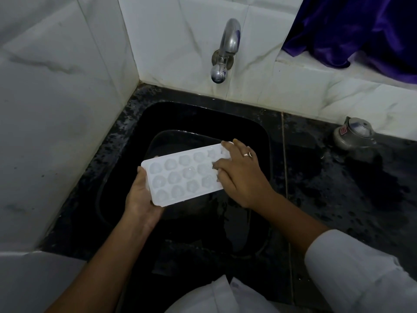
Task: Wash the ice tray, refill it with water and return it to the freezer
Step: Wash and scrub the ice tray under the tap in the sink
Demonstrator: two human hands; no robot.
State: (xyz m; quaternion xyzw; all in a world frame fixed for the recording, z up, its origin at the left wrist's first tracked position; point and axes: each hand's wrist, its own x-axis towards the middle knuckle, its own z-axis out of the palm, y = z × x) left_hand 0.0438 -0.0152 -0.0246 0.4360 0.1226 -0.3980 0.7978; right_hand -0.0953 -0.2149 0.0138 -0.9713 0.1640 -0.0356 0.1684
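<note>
— Where is the ice tray (180, 175) right now?
— It is held almost flat over the black sink (203, 114), cups up, in front of the tap (228, 48). No water is seen coming out.
— How is it held?
— Its left end is gripped by the left hand (140, 199). The right hand (241, 177) is laid over the right end with its fingers bent. A small grey pad (214, 166) seems to be pinched under them, but what it is cannot be told for sure.
— Which step is this?
— The washing, most likely. Nothing is filled yet.
— How is it done well?
— Every round cup should be rubbed, row by row. The tray should be gripped tight, since wet plastic is slippery. Any soap should be rinsed off before clean water is put in.
</note>
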